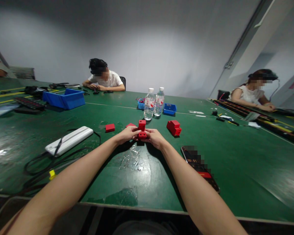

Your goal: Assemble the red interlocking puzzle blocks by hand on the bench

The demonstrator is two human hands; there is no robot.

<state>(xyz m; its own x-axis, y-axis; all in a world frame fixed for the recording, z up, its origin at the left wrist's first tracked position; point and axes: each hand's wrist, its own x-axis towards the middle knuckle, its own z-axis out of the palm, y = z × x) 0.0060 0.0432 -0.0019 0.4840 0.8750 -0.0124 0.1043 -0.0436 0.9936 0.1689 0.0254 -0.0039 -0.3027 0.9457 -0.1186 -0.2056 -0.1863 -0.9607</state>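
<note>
Between my two hands stands a red plastic block (142, 125) with a raised upper part and small dark holes in its front. My left hand (126, 134) grips it from the left, fingers closed. From the other side my right hand (155, 137) pinches its lower part. Just behind my left hand, a red piece (130, 125) is partly hidden. Farther left lies a small red block (110, 127). A larger stepped red block (174, 128) rests to the right of my hands.
Two water bottles (149, 104) stand beyond my hands, beside a small blue tray (170, 109). On the left are a white power strip (70, 141) with black cables and a blue bin (63, 98). A phone (198, 166) lies right. Two people sit across the table.
</note>
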